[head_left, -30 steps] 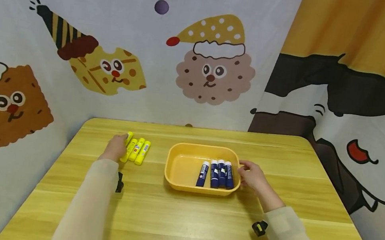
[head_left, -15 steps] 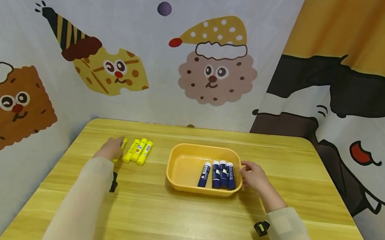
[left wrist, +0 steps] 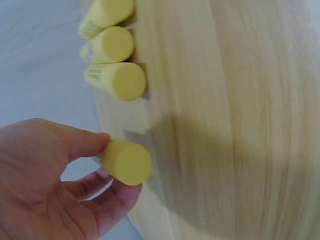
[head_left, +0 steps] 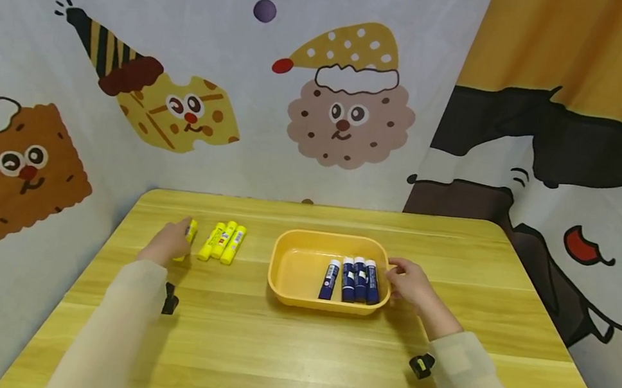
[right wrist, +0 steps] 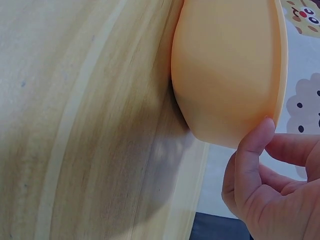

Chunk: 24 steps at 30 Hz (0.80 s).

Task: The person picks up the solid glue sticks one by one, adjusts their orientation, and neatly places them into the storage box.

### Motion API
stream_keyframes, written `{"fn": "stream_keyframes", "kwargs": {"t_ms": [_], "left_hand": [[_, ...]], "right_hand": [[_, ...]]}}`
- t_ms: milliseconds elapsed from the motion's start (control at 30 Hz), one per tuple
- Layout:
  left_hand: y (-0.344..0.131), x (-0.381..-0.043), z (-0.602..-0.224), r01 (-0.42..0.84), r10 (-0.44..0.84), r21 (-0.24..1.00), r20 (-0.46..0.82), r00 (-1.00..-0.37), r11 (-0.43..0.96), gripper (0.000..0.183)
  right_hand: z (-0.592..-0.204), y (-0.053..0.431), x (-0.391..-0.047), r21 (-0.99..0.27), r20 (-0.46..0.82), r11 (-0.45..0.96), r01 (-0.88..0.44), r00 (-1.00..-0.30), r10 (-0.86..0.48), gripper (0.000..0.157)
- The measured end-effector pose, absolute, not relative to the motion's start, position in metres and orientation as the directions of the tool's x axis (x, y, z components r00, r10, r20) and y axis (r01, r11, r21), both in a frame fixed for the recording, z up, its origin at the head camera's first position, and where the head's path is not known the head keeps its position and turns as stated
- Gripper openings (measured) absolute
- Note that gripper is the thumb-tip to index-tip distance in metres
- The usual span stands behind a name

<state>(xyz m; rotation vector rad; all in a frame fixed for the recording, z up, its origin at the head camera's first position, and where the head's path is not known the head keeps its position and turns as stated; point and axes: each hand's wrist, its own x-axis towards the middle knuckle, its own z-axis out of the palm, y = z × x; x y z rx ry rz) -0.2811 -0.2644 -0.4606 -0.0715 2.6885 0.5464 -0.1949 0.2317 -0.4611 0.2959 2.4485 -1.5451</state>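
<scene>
In the head view my left hand (head_left: 166, 242) holds a yellow glue stick (head_left: 190, 231) at the left of the table. The left wrist view shows the thumb on one side of this glue stick (left wrist: 128, 162) and fingertips on the other. Three more yellow glue sticks (head_left: 233, 246) lie side by side just to its right. My right hand (head_left: 412, 284) grips the right end of a yellow plastic tray (head_left: 289, 299). Up close, the thumb of that hand (right wrist: 272, 185) presses the tray wall (right wrist: 230, 65) near its rim; the index fingertip is partly hidden.
Several dark blue glue sticks (head_left: 360, 279) with white caps lie in the tray's right half. Wooden tabletop (head_left: 290, 360) spreads in front of the tray. A curtain (head_left: 266, 179) printed with cartoon figures hangs behind the table.
My left hand has moved left with one yellow glue stick, drawing it away from the other three. The right hand stays at the tray's right end.
</scene>
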Motion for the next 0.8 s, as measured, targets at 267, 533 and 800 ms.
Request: {"fn": "stream_keyframes", "kwargs": {"t_ms": [267, 533, 800], "left_hand": [[-0.271, -0.271, -0.456, -0.038, 0.096, 0.510, -0.234, -0.967, 0.860, 0.068], [-0.249, -0.260, -0.450, -0.040, 0.138, 0.682, -0.205, -0.969, 0.730, 0.069], [-0.218, -0.251, -0.446, -0.076, 0.161, 0.800, -0.212, -0.964, 0.595, 0.067]], "right_hand": [[-0.460, 0.232, -0.195, -0.863, -0.309, 0.410, 0.295, -0.951, 0.033, 0.045], [-0.462, 0.233, -0.197, -0.865, -0.312, 0.403, 0.298, -0.950, 0.031, 0.045], [-0.461, 0.233, -0.196, -0.861, -0.323, 0.406, 0.305, -0.946, 0.024, 0.046]]}}
